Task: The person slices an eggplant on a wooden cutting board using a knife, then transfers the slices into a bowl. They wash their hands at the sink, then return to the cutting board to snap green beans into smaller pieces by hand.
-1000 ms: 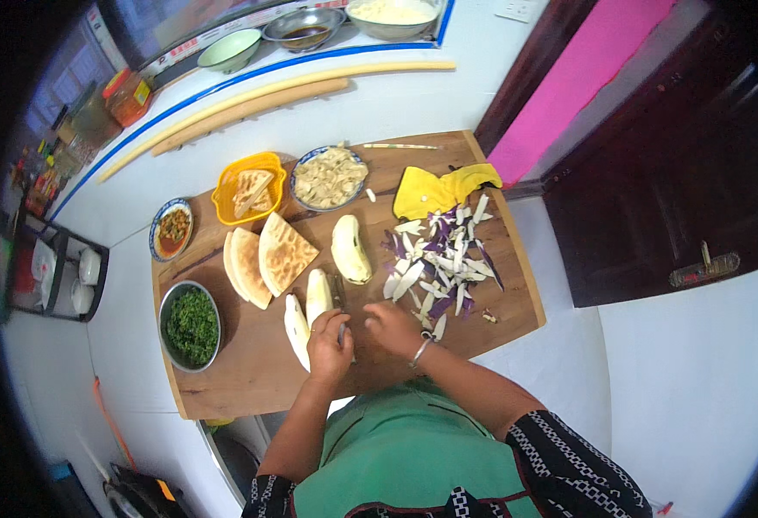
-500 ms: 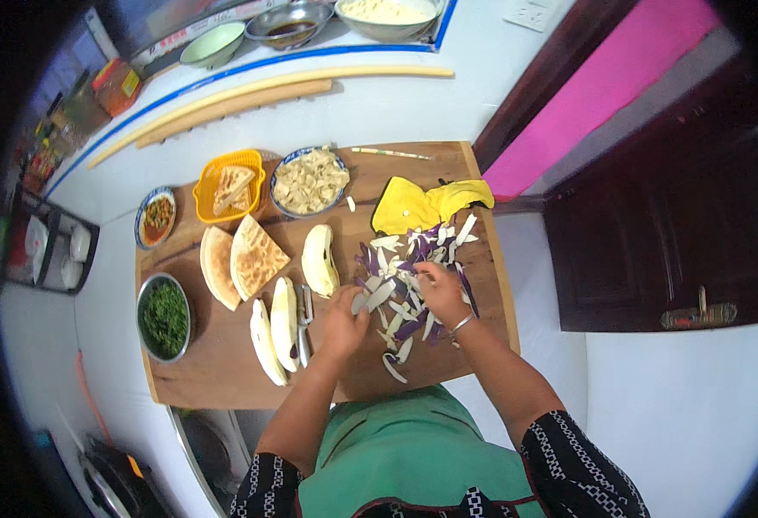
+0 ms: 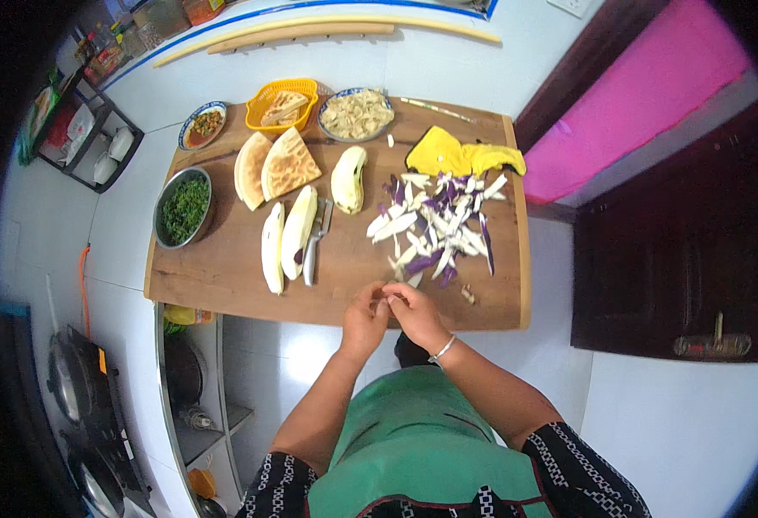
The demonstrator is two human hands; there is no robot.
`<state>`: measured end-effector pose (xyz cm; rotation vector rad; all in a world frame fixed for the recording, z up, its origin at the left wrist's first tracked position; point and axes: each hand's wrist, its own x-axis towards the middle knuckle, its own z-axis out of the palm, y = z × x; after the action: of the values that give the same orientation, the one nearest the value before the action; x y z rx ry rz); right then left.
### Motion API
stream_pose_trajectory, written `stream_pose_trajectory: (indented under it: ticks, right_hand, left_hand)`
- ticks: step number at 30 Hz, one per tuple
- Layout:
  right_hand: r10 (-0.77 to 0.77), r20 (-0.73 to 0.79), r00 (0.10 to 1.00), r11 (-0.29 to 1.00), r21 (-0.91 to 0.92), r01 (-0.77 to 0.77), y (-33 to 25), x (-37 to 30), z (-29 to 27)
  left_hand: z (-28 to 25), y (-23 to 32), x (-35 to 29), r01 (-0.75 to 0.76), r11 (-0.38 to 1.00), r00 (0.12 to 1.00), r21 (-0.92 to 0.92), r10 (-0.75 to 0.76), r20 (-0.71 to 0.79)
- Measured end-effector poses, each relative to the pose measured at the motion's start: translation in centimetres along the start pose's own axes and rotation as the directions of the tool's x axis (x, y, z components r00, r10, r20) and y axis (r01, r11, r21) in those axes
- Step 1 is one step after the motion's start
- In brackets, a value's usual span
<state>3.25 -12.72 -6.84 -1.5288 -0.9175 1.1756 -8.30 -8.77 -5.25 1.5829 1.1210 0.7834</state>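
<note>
My left hand and my right hand meet over the front edge of the wooden table, fingers curled in and fingertips touching. Whatever lies between them, if anything, is hidden. Just beyond spreads a loose pile of white and purple eggplant peel strips, with a few bits close to my fingers. Left of the pile lie three peeled, pale eggplants: one alone and two side by side, an inner one and an outer one. A peeler rests beside the inner one.
Flatbread wedges, a yellow basket of bread, a plate of pale pieces, a small sauce bowl and a metal bowl of chopped greens occupy the left and back. A yellow cloth lies behind the peels.
Both hands have drawn back from the peel pile to the front edge and come together. My view has shifted, so the table sits higher in the picture.
</note>
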Motion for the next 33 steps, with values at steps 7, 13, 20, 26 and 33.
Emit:
stream_pose_trajectory:
  ticks: [7, 13, 20, 26, 33]
  right_hand:
    - [0.391, 0.120, 0.913, 0.758, 0.521, -0.393, 10.7, -10.3, 4.0]
    - [0.606, 0.100, 0.789, 0.559, 0.653, -0.512, 22.4, -11.5, 3.9]
    - [0.624, -0.096, 0.775, 0.562, 0.745, -0.360, 38.8, -2.7, 1.3]
    - [0.431, -0.299, 0.851, 0.849, 0.453, -0.271, 54.5, 8.4, -3.1]
    - [0.467, -0.293, 0.834, 0.746, 0.637, -0.194, 53.0, 12.0, -1.4]
  left_hand:
    - [1.0, -10.0, -12.0, 0.251, 0.959, 0.962, -0.132, -0.232, 0.146]
    - [6.8, -24.4, -15.8, 0.480, 0.787, 0.876, -0.388, -0.413, 0.248]
    - [13.3, -35.8, -9.4, 0.655, 0.412, 0.715, -0.634, -0.611, 0.341]
    - [19.8, -49.1, -2.0, 0.574, 0.325, 0.745, -0.752, -0.588, 0.315]
    - [19.2, -51.4, -0.1, 0.518, 0.370, 0.784, -0.772, -0.566, 0.255]
